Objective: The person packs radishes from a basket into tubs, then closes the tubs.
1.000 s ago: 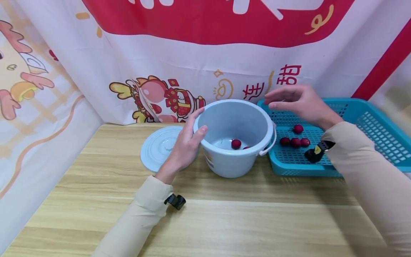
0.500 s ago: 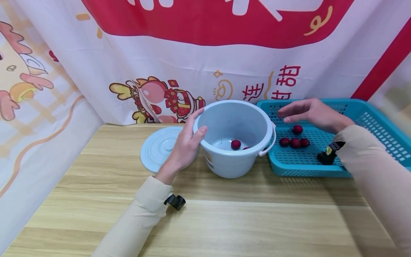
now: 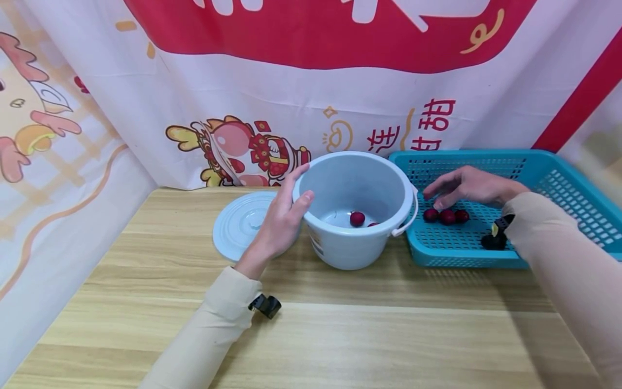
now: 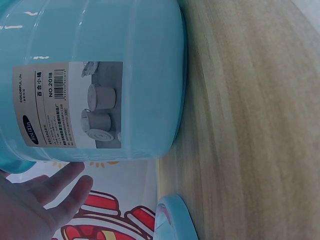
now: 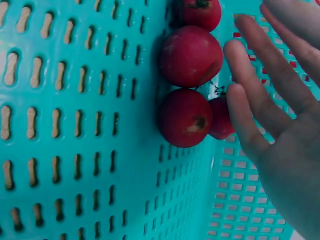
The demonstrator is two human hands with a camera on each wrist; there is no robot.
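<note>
A pale blue bucket (image 3: pixel 352 246) stands upright on the table, with red radishes (image 3: pixel 357 218) visible inside. My left hand (image 3: pixel 282 216) steadies its left side, thumb at the rim and fingers fairly straight along the outside. In the left wrist view the fingers of that hand (image 4: pixel 45 205) lie just below the bucket's printed label (image 4: pixel 67 105). My right hand (image 3: pixel 473 186) is down in a turquoise basket (image 3: pixel 466 261), fingers loosely extended over a radish (image 5: pixel 220 119). That radish is hidden from the head view. Several more radishes (image 5: pixel 191 56) lie beside the fingertips in a row.
A round pale blue lid (image 3: pixel 238 227) lies on the wooden table (image 3: pixel 316 335) left of the bucket. The bucket's white handle (image 3: pixel 408 219) hangs on its right side, close to the basket. A printed cloth (image 3: pixel 272 97) hangs behind.
My right hand has moved from beside the bucket's rim to the right and down into the basket, over the rearmost radish. The left hand and bucket have stayed put.
</note>
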